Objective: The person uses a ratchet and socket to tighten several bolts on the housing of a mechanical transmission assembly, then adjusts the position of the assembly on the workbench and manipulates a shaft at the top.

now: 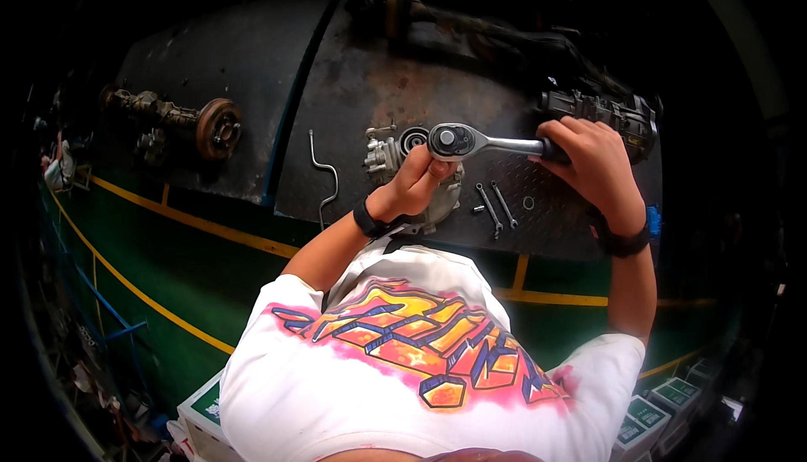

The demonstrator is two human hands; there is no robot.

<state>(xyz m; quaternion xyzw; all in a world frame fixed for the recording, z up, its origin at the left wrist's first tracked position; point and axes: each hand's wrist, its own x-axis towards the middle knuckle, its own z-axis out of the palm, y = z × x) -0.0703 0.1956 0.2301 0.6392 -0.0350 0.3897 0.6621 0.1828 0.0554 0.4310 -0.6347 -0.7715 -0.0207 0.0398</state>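
Note:
A chrome ratchet wrench lies level over a grey metal car part on a dark steel plate. My right hand grips the wrench's black handle at the right. My left hand presses its fingers up against the underside of the round ratchet head. Both wrists wear dark bands.
Two small spanners, a ring and a bent metal rod lie on the plate. A dark gearbox-like unit sits behind my right hand. An axle with brake disc rests left. Green floor with yellow lines lies below.

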